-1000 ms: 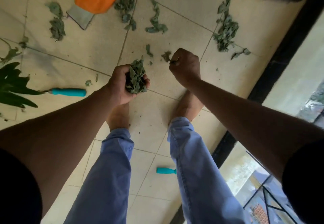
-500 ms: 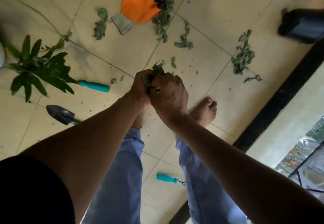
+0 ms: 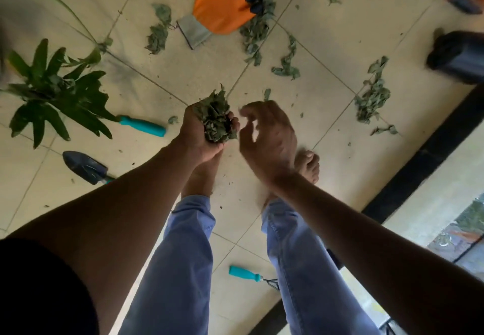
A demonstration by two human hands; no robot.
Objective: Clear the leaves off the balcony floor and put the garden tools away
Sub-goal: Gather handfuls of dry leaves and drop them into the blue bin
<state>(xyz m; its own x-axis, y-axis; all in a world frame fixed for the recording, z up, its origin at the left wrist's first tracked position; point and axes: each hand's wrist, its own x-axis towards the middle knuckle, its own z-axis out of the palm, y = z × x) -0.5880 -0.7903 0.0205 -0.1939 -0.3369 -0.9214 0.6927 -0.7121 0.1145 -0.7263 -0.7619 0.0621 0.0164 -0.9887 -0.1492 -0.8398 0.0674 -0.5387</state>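
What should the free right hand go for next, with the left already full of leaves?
Probably reach the right hand, which holds nothing, to the leaf pile on the tiles to its right. The left hand grips a full bunch of leaves, and several piles lie uncollected on the floor.

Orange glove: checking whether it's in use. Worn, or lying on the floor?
Lying flat on the floor: the orange glove rests on the tiles, and both hands are bare.

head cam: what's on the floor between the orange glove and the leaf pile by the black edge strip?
Head view: a twisted leaf strand lies between the orange glove and that leaf pile; otherwise bare tile.
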